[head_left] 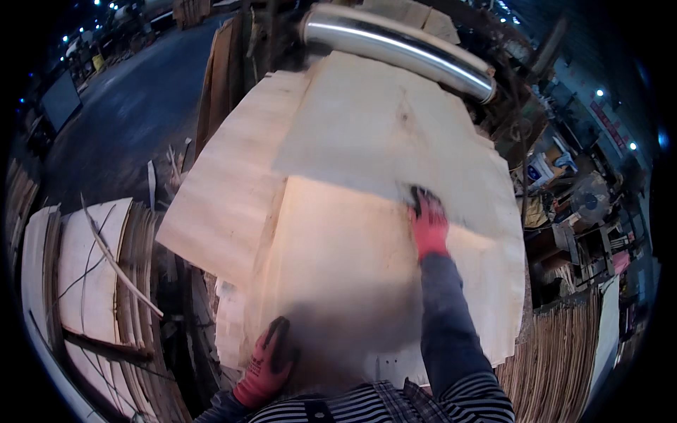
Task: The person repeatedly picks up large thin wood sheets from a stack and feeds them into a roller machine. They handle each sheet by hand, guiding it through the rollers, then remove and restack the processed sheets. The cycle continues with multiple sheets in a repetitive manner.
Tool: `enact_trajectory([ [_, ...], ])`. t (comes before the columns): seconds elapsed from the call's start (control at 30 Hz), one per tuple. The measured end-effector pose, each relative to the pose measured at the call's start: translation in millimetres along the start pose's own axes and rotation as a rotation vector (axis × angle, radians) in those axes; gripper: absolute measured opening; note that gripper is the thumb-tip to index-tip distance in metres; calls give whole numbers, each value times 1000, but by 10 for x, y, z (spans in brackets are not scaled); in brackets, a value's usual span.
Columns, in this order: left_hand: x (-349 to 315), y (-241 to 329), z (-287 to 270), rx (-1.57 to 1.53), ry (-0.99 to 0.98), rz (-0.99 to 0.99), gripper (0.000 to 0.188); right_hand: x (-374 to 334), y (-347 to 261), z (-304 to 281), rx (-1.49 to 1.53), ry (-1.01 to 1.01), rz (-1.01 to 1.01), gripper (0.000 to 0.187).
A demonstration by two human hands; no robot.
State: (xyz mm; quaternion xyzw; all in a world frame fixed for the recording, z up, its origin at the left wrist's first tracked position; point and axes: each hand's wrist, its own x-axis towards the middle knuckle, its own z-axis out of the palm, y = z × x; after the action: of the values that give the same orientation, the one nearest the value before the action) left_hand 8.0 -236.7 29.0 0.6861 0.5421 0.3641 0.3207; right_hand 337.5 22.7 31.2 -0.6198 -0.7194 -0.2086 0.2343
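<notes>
A large pale wood veneer sheet (338,247) lies in front of me on top of other veneer sheets (381,120). My right hand (427,220), in a red and black glove, grips the far edge of the upper sheet, arm stretched out. In the same kind of glove, my left hand (268,363) holds the sheet's near left edge close to my body. The sheet is slightly blurred.
A shiny metal duct pipe (402,48) runs across the top. Stacks of veneer (106,275) stand at the left and another stack (564,345) at the lower right. Machinery and clutter (578,204) fill the right side. Dark floor (134,106) lies at upper left.
</notes>
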Motion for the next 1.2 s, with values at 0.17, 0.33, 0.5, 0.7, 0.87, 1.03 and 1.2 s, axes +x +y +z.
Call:
enact_trajectory([
  [0.17,20,138,-82,105,23,-75,66,192,-23,406,-165,-205,93,54],
  [0.33,-166,31,-95,131,45,-141,68,-475,-554,-401,263,-420,-148,70],
  [0.5,2,-332,-112,-154,-10,-124,68,-1909,-279,-1401,242,-694,-145,88],
  [0.7,367,357,-290,-736,-357,-325,50,-2543,-653,-2025,269,-623,-132,87],
  [0.87,310,960,-247,-906,-366,-268,46,-3186,16,-2149,505,-175,333,55],
  [1.03,-59,-2,6,-922,-135,298,49,-2782,-344,-2973,46,3,3,60],
  [1.2,-154,-327,-48,-512,9,-184,54,-1977,-662,-2731,114,-151,-17,53],
])
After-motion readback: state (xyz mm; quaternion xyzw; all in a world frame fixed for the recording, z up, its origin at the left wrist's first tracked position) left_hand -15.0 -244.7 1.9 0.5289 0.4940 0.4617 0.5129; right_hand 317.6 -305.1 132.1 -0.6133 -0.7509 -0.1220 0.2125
